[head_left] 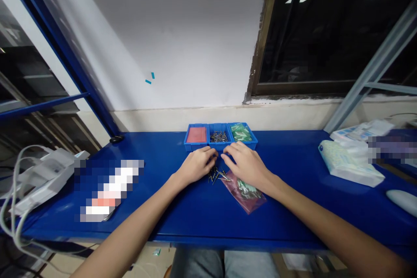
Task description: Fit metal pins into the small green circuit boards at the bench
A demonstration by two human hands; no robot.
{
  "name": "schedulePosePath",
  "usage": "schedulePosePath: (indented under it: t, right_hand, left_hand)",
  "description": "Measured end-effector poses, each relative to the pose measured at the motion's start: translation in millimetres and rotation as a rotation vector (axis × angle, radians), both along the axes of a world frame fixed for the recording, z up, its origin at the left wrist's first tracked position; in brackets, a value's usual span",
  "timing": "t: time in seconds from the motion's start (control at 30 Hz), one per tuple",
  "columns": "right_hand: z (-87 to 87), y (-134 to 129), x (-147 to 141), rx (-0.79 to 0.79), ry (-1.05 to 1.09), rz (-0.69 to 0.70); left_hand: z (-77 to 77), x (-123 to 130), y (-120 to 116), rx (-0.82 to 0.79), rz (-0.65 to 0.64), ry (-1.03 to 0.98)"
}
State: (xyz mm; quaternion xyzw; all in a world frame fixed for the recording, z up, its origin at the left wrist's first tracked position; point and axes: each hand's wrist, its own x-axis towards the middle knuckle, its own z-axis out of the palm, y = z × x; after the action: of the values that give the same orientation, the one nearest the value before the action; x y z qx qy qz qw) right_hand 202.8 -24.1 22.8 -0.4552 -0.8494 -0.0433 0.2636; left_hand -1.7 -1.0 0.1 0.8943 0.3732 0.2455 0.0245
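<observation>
Both my hands are over the blue table, just in front of a row of small blue bins. My left hand (198,164) is curled with its fingertips drawn together; whatever it may hold is too small to make out. Facing it, my right hand (245,161) has bent fingers, with the thumb apart from them and nothing visible between. Several loose metal screws (215,175) lie in a small pile below and between the hands. Partly under my right wrist lies a clear pinkish plastic bag (249,203) with green and silvery contents.
The left bin (196,145) holds pink sheets (197,134), the middle bin more screws (219,136), the right bin green packets (240,132). A power strip with white cables (48,182) and a blurred-out item (112,191) are left; a tissue pack (350,165) is right.
</observation>
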Motion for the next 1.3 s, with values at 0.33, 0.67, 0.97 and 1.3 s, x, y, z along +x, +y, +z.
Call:
schedulePosePath:
  t: [0.33,0.67,0.97,1.3]
  right_hand:
    - [-13.8,1,10,-0.191,-0.131,0.130]
    - [-23.9,6,7,-0.204,-0.105,0.143]
    - [-24.3,9,8,-0.223,-0.117,0.175]
    - [-21.5,8,8,-0.229,-0.108,0.181]
  left_hand:
    - [7.4,-1,-2,-0.078,0.045,0.144]
    - [4.9,-1,-1,-0.163,-0.016,0.074]
    - [4.2,-3,2,-0.300,-0.103,-0.027]
    - [4.1,-2,5,-0.392,-0.125,-0.066]
